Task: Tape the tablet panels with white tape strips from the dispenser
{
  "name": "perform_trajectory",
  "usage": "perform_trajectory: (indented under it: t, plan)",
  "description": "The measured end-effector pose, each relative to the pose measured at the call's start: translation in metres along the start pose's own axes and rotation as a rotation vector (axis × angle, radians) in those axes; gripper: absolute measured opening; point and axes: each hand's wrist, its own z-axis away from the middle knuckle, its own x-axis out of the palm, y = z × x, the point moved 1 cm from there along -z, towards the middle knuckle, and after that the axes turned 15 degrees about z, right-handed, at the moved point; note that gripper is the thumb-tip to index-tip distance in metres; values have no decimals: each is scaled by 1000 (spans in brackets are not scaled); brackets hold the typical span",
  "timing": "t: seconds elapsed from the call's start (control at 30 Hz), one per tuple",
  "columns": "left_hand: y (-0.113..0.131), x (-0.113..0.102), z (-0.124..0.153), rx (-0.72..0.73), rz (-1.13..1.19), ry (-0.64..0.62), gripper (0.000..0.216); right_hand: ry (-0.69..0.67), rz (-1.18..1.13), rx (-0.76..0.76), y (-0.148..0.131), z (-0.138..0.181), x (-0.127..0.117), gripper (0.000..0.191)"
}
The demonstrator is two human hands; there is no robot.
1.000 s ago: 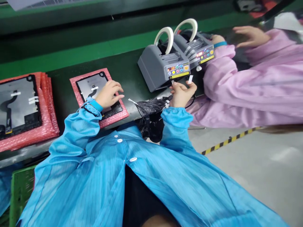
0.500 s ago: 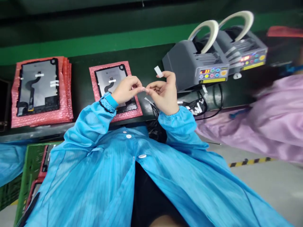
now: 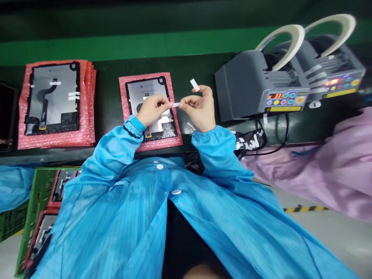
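Between my two hands a short strip of white tape (image 3: 175, 105) is stretched, pinched at one end by my left hand (image 3: 153, 110) and at the other by my right hand (image 3: 200, 110). A second white tape piece (image 3: 194, 84) sticks to a raised fingertip of my right hand. Below my left hand lies a tablet screen assembly (image 3: 145, 86) with a grey back and black frame, partly hidden by that hand. It rests on a pink bubble-wrap sheet (image 3: 123, 95). Another strip of tape (image 3: 190, 126) shows beside my right wrist.
Two grey tape dispensers (image 3: 241, 85) stand at the right. On the left, another screen assembly (image 3: 55, 100) tops a stack of pink bubble-wrap sheets (image 3: 87, 100). A green crate (image 3: 29, 217) holds more screens. A co-worker's pink sleeve (image 3: 328, 166) reaches in at right.
My hands have drawn slightly apart, and the white strip between them now shows. The view has shifted, so the bench things appear farther right.
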Motion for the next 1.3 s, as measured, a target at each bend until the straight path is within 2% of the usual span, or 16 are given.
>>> perform_trajectory:
  t: [0.2,0.43,0.83,1.03,1.17,1.23,1.3]
  plan:
    - [9,9,-3,-198,-379,72,17,-57,14,-52,32,-23,17,63]
    - [11,15,-1,-259,-512,56,18,-60,144,-48,49,-32,26,55]
    - [10,18,-1,-263,-519,43,17,-95,277,-14,49,-35,27,55]
    - [-2,16,-2,-235,-475,134,12,-166,276,-10,53,-46,20,59]
    - [-20,2,-11,-136,-370,242,11,-220,257,-26,40,-44,1,45]
    - [-25,-5,-17,-78,-293,210,13,-281,211,-75,28,-37,-5,37]
    - [-25,-9,-21,-27,-233,145,20,-340,174,-132,16,-29,-7,38]
